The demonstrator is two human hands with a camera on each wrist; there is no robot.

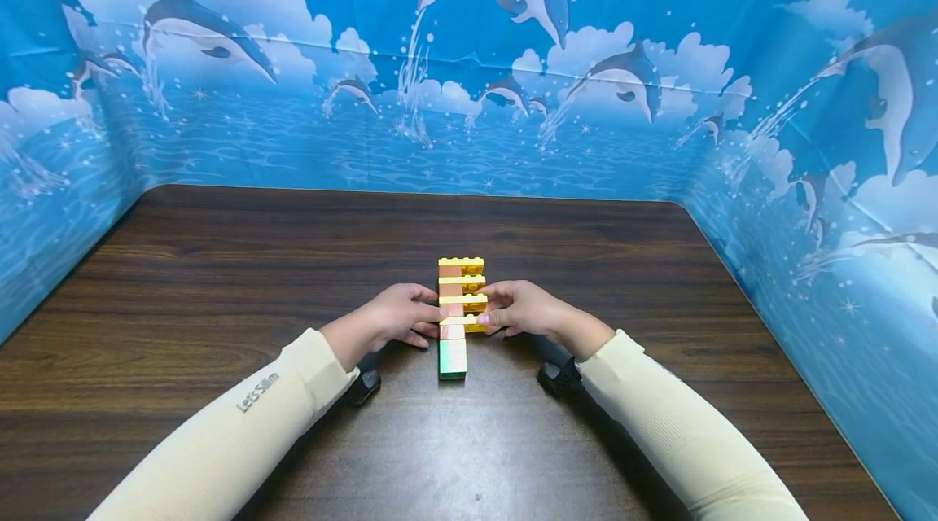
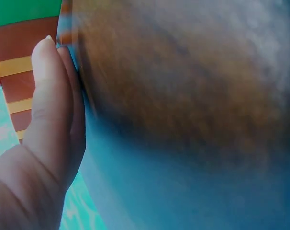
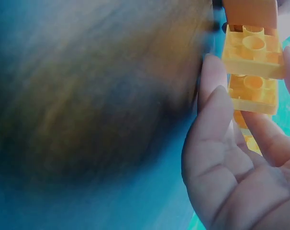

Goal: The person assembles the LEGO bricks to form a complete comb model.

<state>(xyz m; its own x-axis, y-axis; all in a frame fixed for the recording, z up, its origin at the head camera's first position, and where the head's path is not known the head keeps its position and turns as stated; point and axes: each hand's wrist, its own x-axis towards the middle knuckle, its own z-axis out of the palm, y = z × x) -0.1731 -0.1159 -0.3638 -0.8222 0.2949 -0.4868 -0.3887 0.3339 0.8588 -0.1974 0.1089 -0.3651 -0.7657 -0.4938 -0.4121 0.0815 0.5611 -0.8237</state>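
Between the two hands is a stack of toy building bricks (image 1: 452, 332), with a green brick (image 1: 452, 358) at its near end. Beyond it, brown bricks (image 2: 25, 38) alternate with yellow bricks (image 3: 254, 48), which jut out to the right and show hollow undersides in the right wrist view. Whether the stack stands or lies cannot be told. My left hand (image 1: 396, 316) holds its left side, thumb tip at the stack's edge. From the right, my right hand (image 1: 529, 311) pinches the jutting yellow bricks, its thumb on the nearest one. Some fingertips are hidden behind the stack.
The bricks are on a dark wood-grain table (image 1: 220, 260). A blue curtain (image 1: 293, 138) printed with dolphins surrounds its back and sides. Pale sleeves cover both forearms, and a dark wrist device (image 1: 560, 376) sits beneath the right wrist.
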